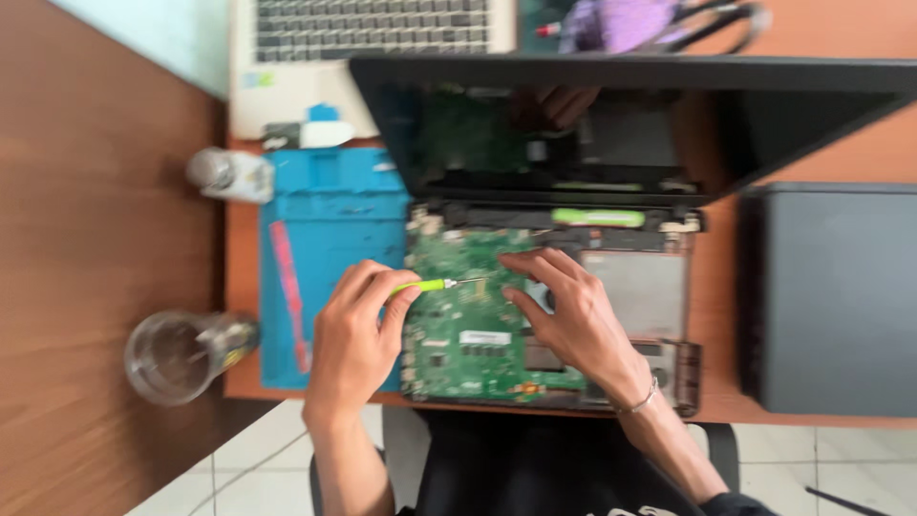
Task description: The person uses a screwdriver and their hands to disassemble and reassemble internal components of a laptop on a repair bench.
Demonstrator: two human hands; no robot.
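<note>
The green circuit board lies bare in the opened laptop at the desk's near edge. Left hand has fingers closed on a green screwdriver, tip towards the board; right hand rests w/ fingers spread, holding nothing, probably to steady it. The blue mat & glass jar sit left, near but out of the way.

Head view, close, straight down

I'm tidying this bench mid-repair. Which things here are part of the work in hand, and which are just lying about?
In use:
- left hand holding the thin green-handled screwdriver
- right hand resting on the green circuit board
- opened black laptop
- blue work mat

Lying about:
- clear glass jar
- silver laptop
- dark grey flat box
- small clear bottle
</note>
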